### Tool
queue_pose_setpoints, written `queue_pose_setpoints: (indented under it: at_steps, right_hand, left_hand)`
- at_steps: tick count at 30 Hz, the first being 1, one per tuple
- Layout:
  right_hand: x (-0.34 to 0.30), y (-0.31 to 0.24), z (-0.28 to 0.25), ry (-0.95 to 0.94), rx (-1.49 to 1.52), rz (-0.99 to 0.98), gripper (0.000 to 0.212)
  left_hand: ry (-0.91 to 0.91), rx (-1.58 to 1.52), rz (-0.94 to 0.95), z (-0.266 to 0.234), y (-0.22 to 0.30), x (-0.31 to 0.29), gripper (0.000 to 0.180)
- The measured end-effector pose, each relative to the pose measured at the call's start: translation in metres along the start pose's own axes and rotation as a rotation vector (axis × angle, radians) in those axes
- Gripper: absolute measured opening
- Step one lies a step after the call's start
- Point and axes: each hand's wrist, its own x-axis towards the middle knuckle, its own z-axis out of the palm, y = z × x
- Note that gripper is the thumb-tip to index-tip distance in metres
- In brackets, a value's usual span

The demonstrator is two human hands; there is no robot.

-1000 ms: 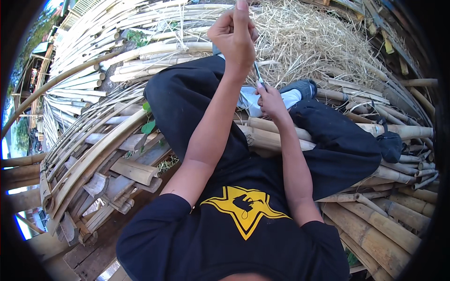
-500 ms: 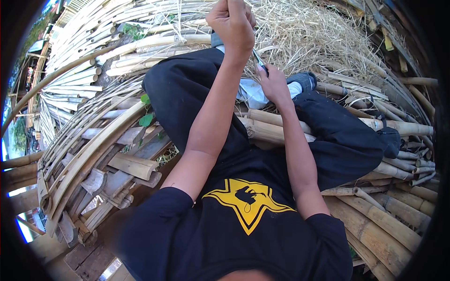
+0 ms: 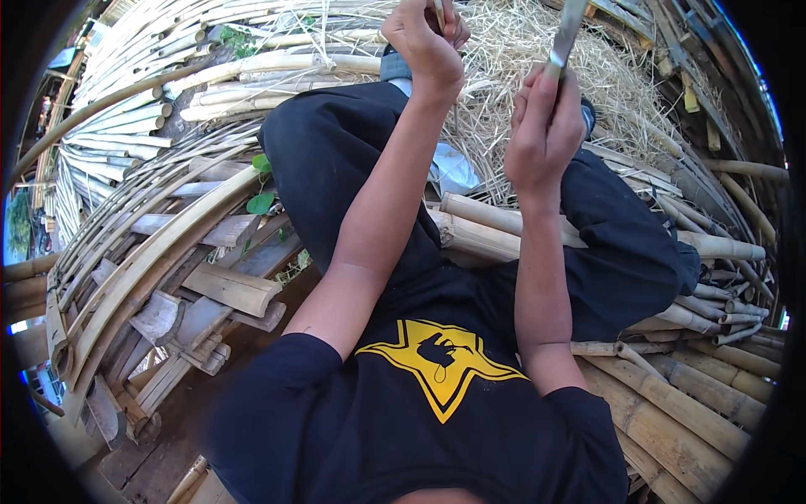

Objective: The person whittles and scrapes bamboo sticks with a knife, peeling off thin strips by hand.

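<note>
At the top of the view, my left hand (image 3: pixel 428 46) is closed around a thin pale bamboo strip (image 3: pixel 439 15); most of the strip is hidden by the fingers or cut off by the picture's edge. My right hand (image 3: pixel 544 134), to the right of it, grips a knife (image 3: pixel 567 34) with its blade pointing up and its handle inside the fist. The two hands are apart. Below and between them, a pale whitish sheet (image 3: pixel 454 170) lies beside my leg. A heap of thin straw-like shavings (image 3: pixel 504 71) spreads behind both hands.
I sit with bent legs in dark trousers (image 3: pixel 336 160) on bamboo poles (image 3: pixel 663 403). Cut bamboo pieces (image 3: pixel 231 287) are piled at the left, with long split strips (image 3: pixel 159 223) curving beyond. More poles (image 3: pixel 285 84) lie at the far left. Wooden boards (image 3: pixel 688 76) stand at the far right.
My right hand has moved up and to the right, turning the knife so its blade points upward. My left hand has shifted slightly right, and the thin strip now shows in it.
</note>
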Motion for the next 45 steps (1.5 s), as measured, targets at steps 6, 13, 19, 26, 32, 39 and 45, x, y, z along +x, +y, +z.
queue_pose_setpoints:
  at_steps: [6, 13, 19, 26, 32, 39, 45]
  right_hand:
    - [-0.059, 0.169, 0.011, -0.918, -0.886, 0.365, 0.042]
    - [-0.022, 0.109, -0.011, -0.327, -0.441, 0.326, 0.038]
    - [-0.034, 0.061, 0.001, -0.005, 0.067, 0.098, 0.026]
    - [-0.081, 0.167, 0.009, -0.358, -0.458, 0.054, 0.033]
    - [-0.01, 0.082, -0.01, -0.102, 0.337, 0.51, 0.034]
    - [-0.073, 0.151, 0.016, -0.541, -0.486, 0.44, 0.036]
    - [-0.041, 0.155, 0.007, -0.599, 0.225, 0.825, 0.037]
  left_hand:
    - [-0.065, -0.031, 0.0, -0.016, 0.0, 0.002, 0.044]
    - [-0.102, 0.007, -0.086, -0.01, -0.001, 0.002, 0.048]
    - [-0.029, -0.029, -0.141, -0.007, 0.003, 0.001, 0.048]
    - [-0.05, 0.093, -0.119, 0.0, 0.001, -0.003, 0.052]
    - [-0.238, 0.146, -0.129, -0.015, -0.001, -0.001, 0.054]
    - [-0.122, 0.158, -0.107, -0.004, -0.002, -0.01, 0.053]
    - [-0.228, 0.1, -0.131, -0.017, 0.002, -0.005, 0.042]
